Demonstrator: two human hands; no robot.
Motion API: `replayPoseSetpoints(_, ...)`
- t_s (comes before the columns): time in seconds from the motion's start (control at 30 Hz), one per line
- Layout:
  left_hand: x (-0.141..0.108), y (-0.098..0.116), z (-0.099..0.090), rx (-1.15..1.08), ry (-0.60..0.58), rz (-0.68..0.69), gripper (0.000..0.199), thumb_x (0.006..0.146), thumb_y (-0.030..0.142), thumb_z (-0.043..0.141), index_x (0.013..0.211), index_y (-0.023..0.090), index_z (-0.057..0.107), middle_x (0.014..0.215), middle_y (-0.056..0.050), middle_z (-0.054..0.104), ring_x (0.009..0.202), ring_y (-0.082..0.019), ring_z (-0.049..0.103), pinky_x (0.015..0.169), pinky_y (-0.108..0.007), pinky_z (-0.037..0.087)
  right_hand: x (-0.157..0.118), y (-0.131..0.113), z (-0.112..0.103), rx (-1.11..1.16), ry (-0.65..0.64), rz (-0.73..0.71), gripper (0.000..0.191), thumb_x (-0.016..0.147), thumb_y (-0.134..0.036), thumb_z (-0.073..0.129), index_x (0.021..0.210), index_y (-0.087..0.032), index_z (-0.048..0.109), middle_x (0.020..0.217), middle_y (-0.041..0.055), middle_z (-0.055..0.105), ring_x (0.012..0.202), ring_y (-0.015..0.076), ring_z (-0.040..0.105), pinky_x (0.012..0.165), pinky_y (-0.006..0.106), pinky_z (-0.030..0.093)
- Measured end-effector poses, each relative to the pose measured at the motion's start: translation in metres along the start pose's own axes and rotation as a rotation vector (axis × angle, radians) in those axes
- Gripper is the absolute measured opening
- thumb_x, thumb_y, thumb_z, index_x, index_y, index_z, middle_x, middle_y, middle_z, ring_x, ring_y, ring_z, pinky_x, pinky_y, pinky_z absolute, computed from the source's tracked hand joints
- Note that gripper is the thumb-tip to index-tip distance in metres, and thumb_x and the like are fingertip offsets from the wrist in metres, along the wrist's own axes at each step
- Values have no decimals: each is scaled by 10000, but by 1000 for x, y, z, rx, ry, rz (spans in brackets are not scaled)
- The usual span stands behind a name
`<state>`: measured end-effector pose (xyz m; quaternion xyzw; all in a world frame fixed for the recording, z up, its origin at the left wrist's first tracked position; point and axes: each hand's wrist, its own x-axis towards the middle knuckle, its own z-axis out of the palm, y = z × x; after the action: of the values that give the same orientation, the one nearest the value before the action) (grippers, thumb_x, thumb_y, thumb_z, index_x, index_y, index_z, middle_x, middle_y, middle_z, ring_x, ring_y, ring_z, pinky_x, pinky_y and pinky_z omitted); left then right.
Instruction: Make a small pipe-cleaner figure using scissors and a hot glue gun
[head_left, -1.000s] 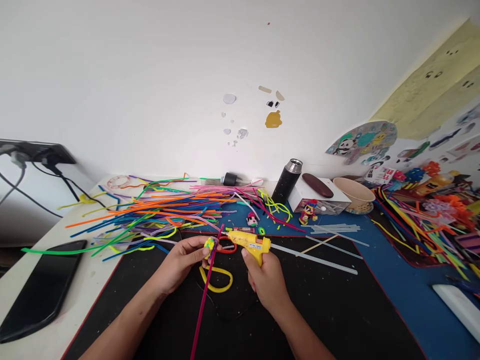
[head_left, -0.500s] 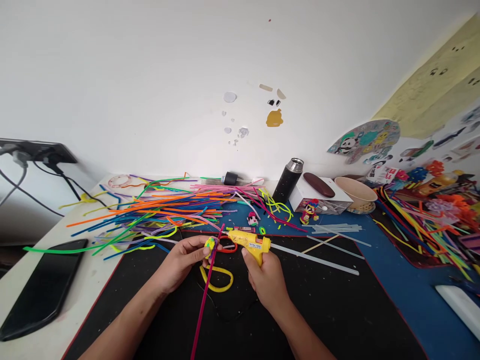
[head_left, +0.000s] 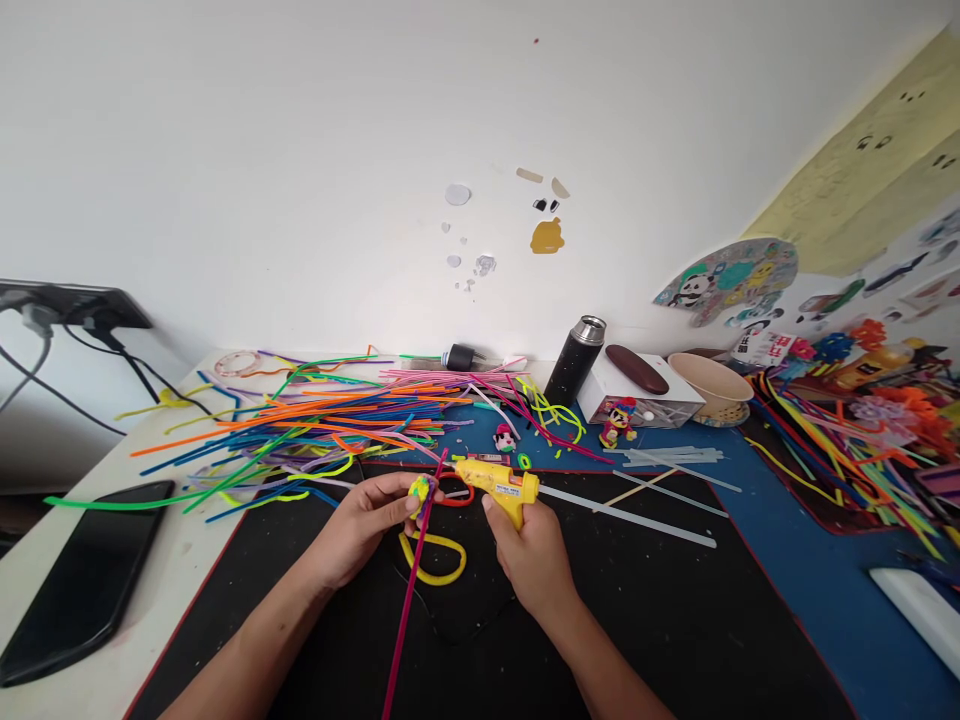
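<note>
My left hand pinches a small yellow, green and purple pipe-cleaner piece above the black mat. A long magenta pipe cleaner crosses the piece and slants down toward me; whether the two are joined I cannot tell. In my right hand is a yellow hot glue gun, its nozzle pointing left, right beside the magenta pipe cleaner. A long translucent glue stick extends from the back of the gun. Below the small piece lies a yellow loop, and behind it are scissors with orange-red handles.
A heap of coloured pipe cleaners covers the back left. Behind the mat stand a black flask, a white box, a small figurine and a beige bowl. Loose glue sticks lie at right.
</note>
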<state>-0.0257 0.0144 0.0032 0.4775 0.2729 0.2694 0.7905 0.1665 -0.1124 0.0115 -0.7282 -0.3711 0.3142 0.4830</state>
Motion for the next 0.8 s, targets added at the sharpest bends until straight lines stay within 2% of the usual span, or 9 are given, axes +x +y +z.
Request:
replayPoseSetpoints(0.3, 0, 0, 0, 1, -4, -3, 369, 764, 410, 885, 1044, 173, 841, 966, -121, 791, 681, -149, 598, 635, -253, 497, 2, -4, -2, -72, 3, -42, 473, 919, -607, 608, 785, -168, 726, 432, 2, 512, 478, 196, 559, 441, 258, 343)
replayPoseSetpoints(0.6, 0, -3, -2, 15, 12, 0, 329, 780, 396, 871, 1003, 156, 836, 947, -126, 782, 702, -164, 596, 647, -259, 495, 1, -7, -3, -150, 17, -89, 416, 932, -543, 595, 798, -170, 720, 440, 3, 515, 490, 199, 558, 450, 262, 345)
replayPoseSetpoints(0.8, 0, -4, -2, 11, 22, -4, 323, 777, 403, 869, 980, 155, 829, 962, -132, 788, 699, -166, 592, 647, -265, 490, 0, -4, -3, -65, 11, -32, 436, 895, -595, 638, 766, -183, 704, 444, 5, 523, 489, 203, 567, 435, 260, 351)
